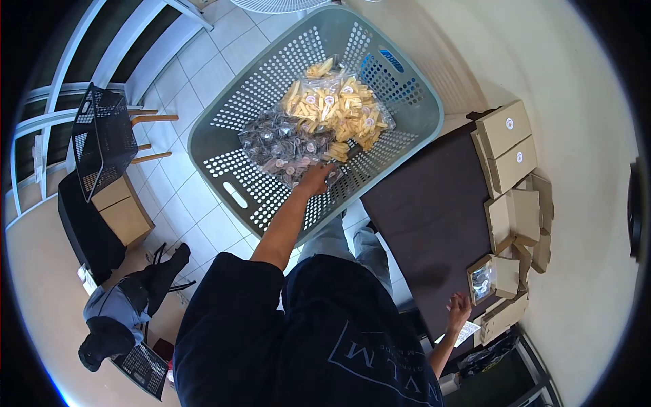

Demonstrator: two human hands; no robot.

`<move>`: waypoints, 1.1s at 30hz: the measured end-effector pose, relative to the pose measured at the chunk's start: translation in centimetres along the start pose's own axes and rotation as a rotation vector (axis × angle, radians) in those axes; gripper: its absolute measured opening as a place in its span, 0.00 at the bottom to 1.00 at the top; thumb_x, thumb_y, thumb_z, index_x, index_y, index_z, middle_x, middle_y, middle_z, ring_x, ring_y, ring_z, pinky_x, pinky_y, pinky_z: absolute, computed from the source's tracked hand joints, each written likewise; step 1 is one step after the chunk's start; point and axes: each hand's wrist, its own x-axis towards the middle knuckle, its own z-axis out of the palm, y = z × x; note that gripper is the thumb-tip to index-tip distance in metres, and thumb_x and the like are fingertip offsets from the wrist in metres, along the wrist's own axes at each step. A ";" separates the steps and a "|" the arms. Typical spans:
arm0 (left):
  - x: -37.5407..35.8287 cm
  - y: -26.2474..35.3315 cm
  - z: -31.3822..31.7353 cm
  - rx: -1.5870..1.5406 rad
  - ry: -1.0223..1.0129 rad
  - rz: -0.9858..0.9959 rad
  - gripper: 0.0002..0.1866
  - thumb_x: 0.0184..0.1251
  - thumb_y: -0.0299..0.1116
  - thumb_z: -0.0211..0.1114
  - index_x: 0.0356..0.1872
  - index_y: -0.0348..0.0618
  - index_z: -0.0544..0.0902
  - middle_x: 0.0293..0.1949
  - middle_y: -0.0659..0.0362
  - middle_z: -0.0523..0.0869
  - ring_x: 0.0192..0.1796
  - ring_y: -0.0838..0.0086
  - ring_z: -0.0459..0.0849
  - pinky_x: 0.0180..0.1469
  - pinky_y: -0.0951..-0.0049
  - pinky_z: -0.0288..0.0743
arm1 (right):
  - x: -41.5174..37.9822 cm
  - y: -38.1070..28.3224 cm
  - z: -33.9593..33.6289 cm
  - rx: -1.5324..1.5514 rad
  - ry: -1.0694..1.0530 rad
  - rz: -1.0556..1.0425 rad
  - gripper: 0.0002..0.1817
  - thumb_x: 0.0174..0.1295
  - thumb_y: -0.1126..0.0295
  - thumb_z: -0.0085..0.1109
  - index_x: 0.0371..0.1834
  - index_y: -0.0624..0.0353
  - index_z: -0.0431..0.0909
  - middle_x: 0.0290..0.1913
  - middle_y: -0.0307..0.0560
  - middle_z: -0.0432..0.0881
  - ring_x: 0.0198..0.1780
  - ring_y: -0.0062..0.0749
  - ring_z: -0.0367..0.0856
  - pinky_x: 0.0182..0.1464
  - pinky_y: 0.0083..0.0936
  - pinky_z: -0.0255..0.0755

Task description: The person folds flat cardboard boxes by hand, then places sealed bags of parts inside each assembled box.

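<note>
A large grey-green plastic basket (424,139) stands in front of me. Clear packets of pale yellow pieces (339,102) lie in it, some with round stickers. Beside them is a heap of dark grey packets (271,139). My left hand (315,180) reaches into the basket, its fingers closed on a small clear packet (333,176) at the heap's near edge. Over the dark table (427,217), my right hand (459,308) has its fingers apart and loosely bent, holding nothing. It is close to an open cardboard box (483,280) with shiny clear packets inside. White paper (466,332) lies beneath that wrist.
Closed cardboard boxes (508,146) with round stickers stand at the table's far end, and open ones (515,217) line the wall side. A person (122,308) sits at the left. Behind them are a black basket (102,136) and a carton (123,211). A fan (278,4) is at the top.
</note>
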 end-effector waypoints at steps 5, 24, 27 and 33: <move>0.0 4.8 -1.5 0.191 -0.004 0.154 0.29 0.56 0.21 0.62 0.60 0.60 0.78 0.60 0.48 0.70 0.65 0.48 0.69 0.63 0.52 0.71 | -1.1 -1.3 0.9 0.018 -0.092 -0.012 0.15 0.66 0.68 0.62 0.52 0.64 0.78 0.41 0.45 0.85 0.39 0.27 0.84 0.37 0.24 0.81; -10.9 17.9 -20.0 -0.501 -0.060 0.523 0.06 0.70 0.25 0.64 0.42 0.34 0.81 0.36 0.62 0.85 0.39 0.82 0.80 0.43 0.79 0.73 | -4.5 -17.0 3.1 0.231 -0.065 -0.323 0.15 0.63 0.72 0.67 0.52 0.64 0.81 0.46 0.50 0.86 0.45 0.31 0.85 0.46 0.27 0.79; -13.4 25.8 -17.5 -0.678 -0.167 0.685 0.06 0.70 0.23 0.63 0.44 0.34 0.80 0.38 0.60 0.86 0.41 0.81 0.83 0.44 0.78 0.76 | -5.3 -20.3 3.5 0.490 -0.200 -0.344 0.19 0.61 0.74 0.68 0.55 0.63 0.79 0.47 0.48 0.85 0.48 0.30 0.83 0.51 0.27 0.78; -16.0 35.6 -9.0 -0.889 -0.502 0.757 0.04 0.71 0.24 0.63 0.42 0.33 0.81 0.38 0.61 0.86 0.43 0.83 0.83 0.45 0.80 0.77 | -5.6 -21.2 2.4 0.921 -0.306 -0.459 0.16 0.63 0.75 0.67 0.54 0.64 0.80 0.41 0.40 0.83 0.45 0.21 0.79 0.46 0.21 0.75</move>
